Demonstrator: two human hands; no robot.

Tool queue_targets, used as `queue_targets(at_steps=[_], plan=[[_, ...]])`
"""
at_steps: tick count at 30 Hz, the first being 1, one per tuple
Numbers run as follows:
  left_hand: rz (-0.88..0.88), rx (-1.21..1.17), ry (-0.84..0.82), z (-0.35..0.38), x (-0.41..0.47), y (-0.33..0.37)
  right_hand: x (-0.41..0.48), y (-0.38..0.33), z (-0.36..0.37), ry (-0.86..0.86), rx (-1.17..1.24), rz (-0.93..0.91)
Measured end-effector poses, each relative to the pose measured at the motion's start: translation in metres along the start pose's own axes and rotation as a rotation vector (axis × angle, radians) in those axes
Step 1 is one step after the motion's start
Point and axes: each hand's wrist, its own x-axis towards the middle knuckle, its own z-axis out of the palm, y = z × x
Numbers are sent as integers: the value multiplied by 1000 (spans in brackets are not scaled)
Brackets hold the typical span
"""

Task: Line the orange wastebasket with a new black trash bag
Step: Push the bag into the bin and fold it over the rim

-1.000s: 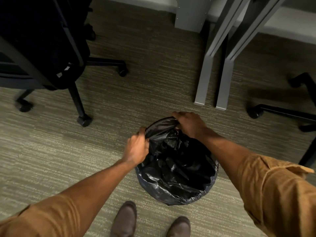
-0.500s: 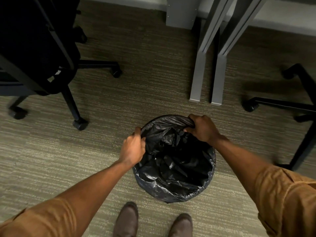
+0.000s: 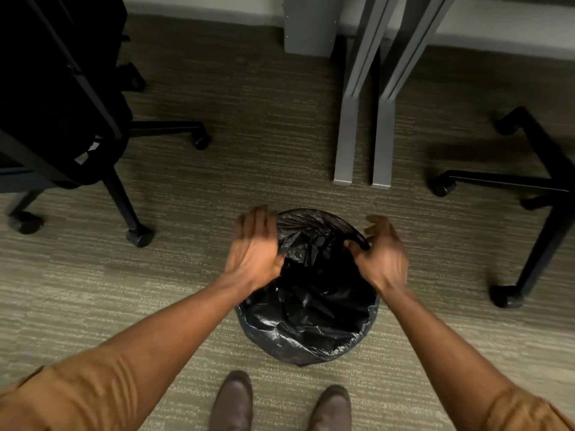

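Observation:
The black trash bag (image 3: 311,309) covers the wastebasket on the carpet in front of my feet. It is folded over the rim all round, so no orange shows. My left hand (image 3: 253,250) hovers at the left rim, blurred, fingers spread and holding nothing. My right hand (image 3: 384,256) is at the right rim with its fingers curled and apart; its thumb touches the bag's folded edge, which runs into the gap between thumb and fingers.
A black office chair (image 3: 62,98) on castors stands to the left. Two grey desk legs (image 3: 364,144) rise just beyond the basket. Another chair base (image 3: 529,194) is at the right. My two shoes (image 3: 233,402) are just below the basket.
Both hands were gripping the bag's far rim. They have moved apart along the rim, and the left hand has opened and let go; the right hand's fingers have loosened.

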Motion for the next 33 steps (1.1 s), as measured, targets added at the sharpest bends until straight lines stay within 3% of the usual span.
queue_targets(at_steps=[5,10,19,23,28,30,33], plan=[[269,-10,-70,-13,47,47,-25,-4,16,2,-40,162],[294,12,-213,-15,81,57,-37,6,25,-3,-62,197],[265,-66,-262,-1,88,34,-38,27,28,-114,-8,275],[146,-164,-236,1,76,35,-46,26,24,-4,142,360],[-10,-208,25,-7,19,24,-83,19,24,188,166,419],[-196,-204,126,-7,-12,25,-100,9,25,235,203,504],[-635,-299,144,-5,-58,32,-130,-12,31,257,279,661]])
